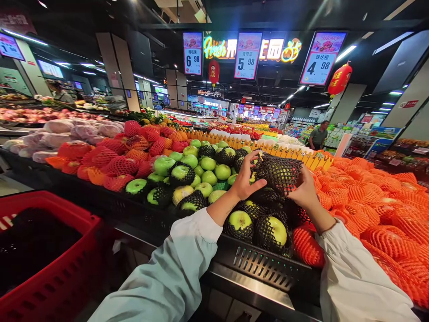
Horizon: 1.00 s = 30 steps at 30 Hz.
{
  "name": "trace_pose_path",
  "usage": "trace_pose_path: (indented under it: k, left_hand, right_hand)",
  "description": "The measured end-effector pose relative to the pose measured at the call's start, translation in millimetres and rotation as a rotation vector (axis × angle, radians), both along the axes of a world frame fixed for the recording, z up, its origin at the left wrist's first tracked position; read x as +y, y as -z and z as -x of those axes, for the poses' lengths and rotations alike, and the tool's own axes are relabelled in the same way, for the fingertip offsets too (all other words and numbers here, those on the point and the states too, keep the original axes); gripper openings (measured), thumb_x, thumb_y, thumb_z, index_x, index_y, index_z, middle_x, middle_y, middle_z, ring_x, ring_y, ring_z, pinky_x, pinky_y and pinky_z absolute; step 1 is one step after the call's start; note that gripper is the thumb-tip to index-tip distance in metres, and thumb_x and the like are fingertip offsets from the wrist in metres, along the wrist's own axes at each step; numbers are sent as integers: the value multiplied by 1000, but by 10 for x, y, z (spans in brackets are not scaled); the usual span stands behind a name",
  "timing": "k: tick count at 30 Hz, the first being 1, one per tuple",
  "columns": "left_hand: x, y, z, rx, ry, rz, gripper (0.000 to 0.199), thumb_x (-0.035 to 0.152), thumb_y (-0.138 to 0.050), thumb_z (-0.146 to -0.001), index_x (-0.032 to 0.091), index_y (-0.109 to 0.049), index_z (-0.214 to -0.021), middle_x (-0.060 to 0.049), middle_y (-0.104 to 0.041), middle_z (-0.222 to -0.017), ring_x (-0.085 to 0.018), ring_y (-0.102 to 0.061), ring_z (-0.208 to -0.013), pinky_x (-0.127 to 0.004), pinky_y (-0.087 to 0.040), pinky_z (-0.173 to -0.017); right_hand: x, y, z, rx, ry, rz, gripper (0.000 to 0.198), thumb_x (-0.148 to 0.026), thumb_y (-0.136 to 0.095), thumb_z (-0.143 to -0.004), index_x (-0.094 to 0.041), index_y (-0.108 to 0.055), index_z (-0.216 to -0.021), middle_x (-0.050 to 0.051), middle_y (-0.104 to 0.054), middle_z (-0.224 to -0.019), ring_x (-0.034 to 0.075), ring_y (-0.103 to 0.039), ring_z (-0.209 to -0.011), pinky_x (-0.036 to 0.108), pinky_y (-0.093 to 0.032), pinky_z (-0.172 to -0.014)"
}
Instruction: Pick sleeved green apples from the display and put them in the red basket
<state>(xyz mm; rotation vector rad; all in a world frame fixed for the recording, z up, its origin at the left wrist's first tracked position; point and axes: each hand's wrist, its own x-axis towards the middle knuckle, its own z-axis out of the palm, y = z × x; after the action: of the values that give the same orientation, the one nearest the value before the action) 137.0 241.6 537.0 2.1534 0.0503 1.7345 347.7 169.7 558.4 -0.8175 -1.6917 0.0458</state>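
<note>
My right hand [304,190] grips the right side of a green apple in a black foam net [280,173], holding it above the display. Just left of it, my left hand [246,178] is open, thumb and fingers apart, close to the net; whether its fingertips touch is unclear. Below my hands lie several green apples in black nets [239,221], tops showing. Bare green apples [208,178] are heaped to the left of my left hand. To the right of my right hand, fruits in orange foam nets [362,197] are piled up.
The black display tray [264,264] has a raised slotted front wall. A red shopping basket [63,264] stands at lower left. Red-netted fruits [122,165] lie left of the apples. Behind them runs a yellow picket divider [295,154]. A person [319,136] stands farther back right.
</note>
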Motion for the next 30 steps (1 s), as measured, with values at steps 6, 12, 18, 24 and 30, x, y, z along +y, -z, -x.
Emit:
trace_pose_path:
  k: [6, 12, 18, 24, 30]
  left_hand:
    - [-26, -10, -11, 185, 26, -25, 86, 56, -67, -86, 25, -23, -153, -16, -36, -156, -35, -41, -143, -55, -33, -120]
    - [-97, -40, 9, 185, 110, 28, 83, 49, -75, -80, 23, -33, -147, -14, -47, -148, -33, -48, -137, -50, -37, -118]
    - [-116, -56, 0, 201, 160, 132, 90, 50, -79, -74, 24, -31, -146, -13, -48, -146, -33, -47, -137, -49, -37, -117]
    - [-120, -52, -4, 143, 140, 146, 89, 47, -79, -73, 22, -32, -144, -13, -49, -144, -31, -50, -134, -48, -39, -115]
    - [-73, -29, -14, 40, -71, 90, 96, 46, -79, -71, 24, -24, -147, -15, -41, -150, -32, -45, -138, -48, -35, -119]
  right_hand:
    - [-53, 7, 24, -107, -57, 23, 94, -48, -96, -56, -23, -49, -134, 14, -59, -132, 35, -59, -121, 47, -50, -106]
    - [-37, 48, 1, -126, -85, 70, 104, -49, -96, -56, -23, -44, -142, 16, -52, -143, 38, -51, -132, 52, -43, -114]
    - [-25, 66, -4, -113, -108, 76, 97, -49, -96, -58, -25, -49, -140, 14, -53, -143, 38, -51, -133, 52, -43, -114]
    - [-8, 50, 12, -118, -93, 31, 80, -45, -93, -64, -27, -58, -133, 11, -60, -135, 35, -58, -125, 49, -52, -105]
    - [-6, 3, 0, -105, -25, 32, 61, -38, -86, -75, -29, -62, -130, 9, -57, -137, 31, -59, -123, 42, -59, -92]
